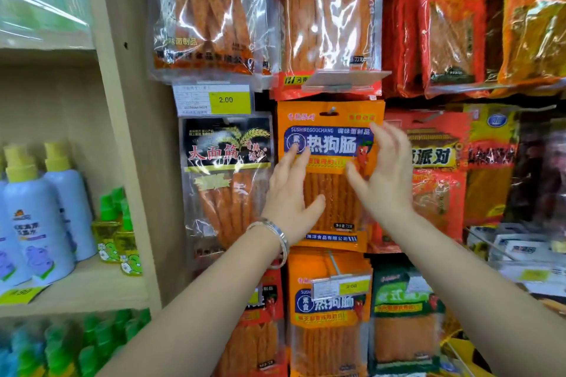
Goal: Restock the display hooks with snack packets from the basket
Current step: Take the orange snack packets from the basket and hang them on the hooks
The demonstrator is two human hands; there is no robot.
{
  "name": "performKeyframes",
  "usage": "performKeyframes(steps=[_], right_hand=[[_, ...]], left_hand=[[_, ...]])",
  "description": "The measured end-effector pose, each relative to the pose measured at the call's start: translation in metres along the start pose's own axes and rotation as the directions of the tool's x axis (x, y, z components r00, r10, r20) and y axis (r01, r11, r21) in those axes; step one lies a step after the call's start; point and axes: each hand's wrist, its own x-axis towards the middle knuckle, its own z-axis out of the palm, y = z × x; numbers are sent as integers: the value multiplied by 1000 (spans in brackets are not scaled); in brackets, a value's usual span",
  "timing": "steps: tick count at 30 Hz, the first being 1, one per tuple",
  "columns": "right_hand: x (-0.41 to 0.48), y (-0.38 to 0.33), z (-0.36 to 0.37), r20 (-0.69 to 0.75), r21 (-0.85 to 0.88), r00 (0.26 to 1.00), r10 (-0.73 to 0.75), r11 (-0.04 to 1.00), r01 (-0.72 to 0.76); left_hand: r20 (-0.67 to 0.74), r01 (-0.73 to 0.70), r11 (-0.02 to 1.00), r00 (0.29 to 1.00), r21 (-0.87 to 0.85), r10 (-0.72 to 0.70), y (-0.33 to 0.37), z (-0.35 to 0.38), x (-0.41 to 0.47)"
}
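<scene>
An orange snack packet (329, 144) with a blue label hangs on a display hook (332, 109) in the middle of the wall. My left hand (289, 193), with a bracelet on the wrist, lies flat with fingers spread on the packet's lower left. My right hand (382, 174) is open just at the packet's right edge, fingers apart, holding nothing. More orange packets of the same kind (329, 312) hang on the hook below. The basket is not clearly in view.
Black-topped packets (226, 180) hang to the left, red ones (435, 174) to the right, clear packets (208, 12) above. A yellow price tag (226, 99) reads 2.00. A wooden shelf (85, 288) at left holds spray bottles (36, 217).
</scene>
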Motion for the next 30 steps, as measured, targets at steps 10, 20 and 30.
performKeyframes(steps=[10, 20, 30], right_hand=[[0, 29, 31, 506, -434, 854, -118, 821, 371], [28, 31, 74, 747, -490, 652, 126, 767, 413], [-3, -5, 6, 691, -124, 715, 104, 992, -25]], left_hand=[[189, 72, 950, 973, 305, -135, -36, 36, 17], [256, 185, 903, 920, 388, -298, -49, 41, 63], [470, 146, 979, 861, 143, -197, -13, 26, 10]])
